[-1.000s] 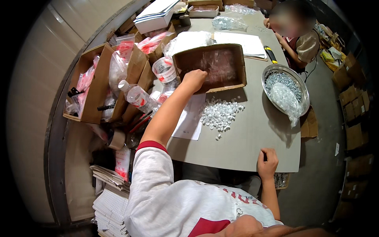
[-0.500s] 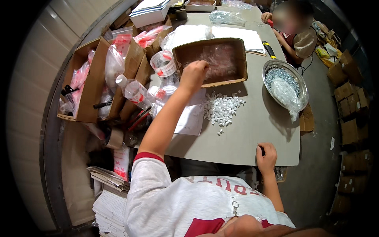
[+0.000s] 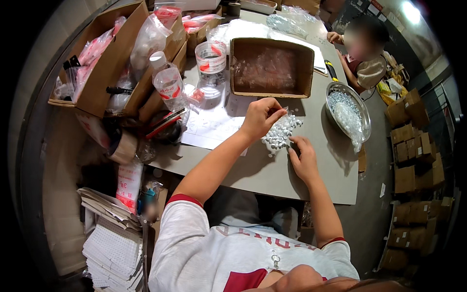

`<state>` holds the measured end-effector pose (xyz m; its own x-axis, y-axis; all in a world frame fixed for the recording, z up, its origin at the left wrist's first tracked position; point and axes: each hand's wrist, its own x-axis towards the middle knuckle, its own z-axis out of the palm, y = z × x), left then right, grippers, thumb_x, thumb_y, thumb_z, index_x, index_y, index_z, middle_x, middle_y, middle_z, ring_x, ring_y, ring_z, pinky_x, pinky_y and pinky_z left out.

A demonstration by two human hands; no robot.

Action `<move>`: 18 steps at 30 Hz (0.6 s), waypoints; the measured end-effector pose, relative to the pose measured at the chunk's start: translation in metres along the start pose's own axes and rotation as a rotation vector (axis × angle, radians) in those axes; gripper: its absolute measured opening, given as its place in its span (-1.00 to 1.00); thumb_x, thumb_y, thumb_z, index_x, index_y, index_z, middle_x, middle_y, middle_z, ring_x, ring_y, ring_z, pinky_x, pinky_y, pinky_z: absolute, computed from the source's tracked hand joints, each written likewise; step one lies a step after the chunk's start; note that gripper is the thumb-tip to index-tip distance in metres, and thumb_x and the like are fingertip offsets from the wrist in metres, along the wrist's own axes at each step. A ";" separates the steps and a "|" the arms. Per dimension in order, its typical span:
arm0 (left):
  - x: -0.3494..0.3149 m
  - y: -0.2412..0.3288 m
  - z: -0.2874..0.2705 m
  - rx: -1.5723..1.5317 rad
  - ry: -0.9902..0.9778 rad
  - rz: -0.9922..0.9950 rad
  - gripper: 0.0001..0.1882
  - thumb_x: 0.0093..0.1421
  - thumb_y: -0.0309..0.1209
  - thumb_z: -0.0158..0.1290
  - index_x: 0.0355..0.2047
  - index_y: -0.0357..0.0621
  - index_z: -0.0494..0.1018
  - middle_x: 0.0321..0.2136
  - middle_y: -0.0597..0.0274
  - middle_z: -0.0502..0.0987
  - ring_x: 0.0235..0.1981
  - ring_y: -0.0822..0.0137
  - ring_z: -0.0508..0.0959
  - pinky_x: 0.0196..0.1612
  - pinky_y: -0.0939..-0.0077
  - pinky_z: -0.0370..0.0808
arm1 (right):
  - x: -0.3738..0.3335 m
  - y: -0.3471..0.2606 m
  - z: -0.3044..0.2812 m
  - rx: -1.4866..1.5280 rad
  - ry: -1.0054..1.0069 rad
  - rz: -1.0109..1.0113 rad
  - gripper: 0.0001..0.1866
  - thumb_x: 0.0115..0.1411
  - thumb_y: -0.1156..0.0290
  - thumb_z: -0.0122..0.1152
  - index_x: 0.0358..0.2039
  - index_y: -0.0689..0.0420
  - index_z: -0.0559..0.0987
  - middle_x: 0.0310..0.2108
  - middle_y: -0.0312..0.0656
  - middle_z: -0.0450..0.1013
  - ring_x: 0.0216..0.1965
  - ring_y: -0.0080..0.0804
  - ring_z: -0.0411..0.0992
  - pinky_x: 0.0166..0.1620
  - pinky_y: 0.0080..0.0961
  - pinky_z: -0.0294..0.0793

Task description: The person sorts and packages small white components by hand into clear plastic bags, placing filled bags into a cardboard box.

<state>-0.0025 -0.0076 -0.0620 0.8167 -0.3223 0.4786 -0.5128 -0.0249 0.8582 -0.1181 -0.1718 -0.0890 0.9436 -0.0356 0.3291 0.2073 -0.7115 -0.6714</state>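
A heap of small white plastic pieces [image 3: 281, 132] lies on the grey table in front of me. My left hand [image 3: 261, 119] is above the heap's left side, thumb and fingers pinched together. A pale, clear sliver shows at its fingertips, too small to name. By the heap's near right edge is my right hand [image 3: 304, 159], fingers apart and slightly bent, with nothing seen in it. Just beyond the heap stands an open cardboard box [image 3: 272, 92] with clear plastic bags [image 3: 267, 65] inside.
A steel bowl [image 3: 366, 129] of small metal parts and a clear bag stands right. Plastic bottles [image 3: 168, 85], a clear jar [image 3: 211, 61] and paper sheets [image 3: 209, 127] lie left, beside cardboard bins [image 3: 114, 63]. Another person [image 3: 367, 58] sits at the table's far right.
My left hand has come out of the cardboard box and back toward me, over the white pieces. The right hand has moved from the table's near edge up to the heap.
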 end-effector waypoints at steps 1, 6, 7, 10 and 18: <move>-0.001 -0.007 -0.001 -0.041 0.012 0.054 -0.86 0.02 -0.47 0.14 -0.54 -0.31 0.44 -0.60 0.24 0.45 -0.60 0.53 0.40 -0.51 0.65 0.35 | 0.006 -0.001 0.004 0.029 0.003 0.000 -0.71 -0.01 0.56 0.08 -0.20 0.21 0.44 -0.24 -0.05 0.36 -0.24 -0.18 0.37 -0.19 -0.45 0.36; -0.016 -0.019 0.011 -0.435 -0.167 -0.155 -0.90 0.04 -0.52 0.12 -0.50 -0.28 0.42 -0.47 0.29 0.46 -0.49 0.56 0.40 -0.41 0.67 0.37 | 0.030 -0.006 0.011 0.401 0.155 -0.072 -0.57 0.05 0.53 0.14 -0.04 0.19 0.28 -0.28 -0.19 0.38 -0.26 -0.46 0.36 -0.20 -0.52 0.36; -0.018 -0.018 0.013 -0.525 -0.205 -0.230 -0.90 0.05 -0.53 0.12 -0.50 -0.27 0.41 -0.46 0.29 0.46 -0.48 0.57 0.40 -0.41 0.67 0.37 | 0.035 -0.008 0.010 0.528 0.102 -0.014 -0.58 0.06 0.54 0.14 -0.05 0.18 0.28 -0.30 -0.22 0.38 -0.28 -0.50 0.36 -0.21 -0.56 0.36; -0.016 -0.014 0.014 -0.713 -0.130 -0.218 -0.87 0.07 -0.52 0.11 -0.49 -0.23 0.35 -0.45 0.32 0.44 -0.43 0.59 0.39 -0.36 0.70 0.36 | 0.049 -0.012 0.005 0.768 0.002 0.103 -0.65 0.09 0.57 0.11 -0.11 0.16 0.27 -0.43 -0.31 0.36 -0.38 -0.67 0.32 -0.29 -0.73 0.32; -0.037 0.003 0.035 -0.371 -0.249 -0.193 -0.61 0.06 -0.19 0.11 -0.35 -0.35 0.42 -0.52 0.24 0.48 -0.43 0.49 0.45 -0.33 0.61 0.40 | 0.083 -0.018 0.026 0.655 0.457 0.008 -0.63 0.09 0.57 0.11 -0.11 0.18 0.23 -0.43 -0.30 0.32 -0.41 -0.65 0.26 -0.32 -0.74 0.27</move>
<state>-0.0438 -0.0285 -0.0838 0.7761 -0.5632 0.2837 -0.1920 0.2174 0.9570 -0.0368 -0.1440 -0.0672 0.7762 -0.4239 0.4667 0.4440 -0.1580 -0.8820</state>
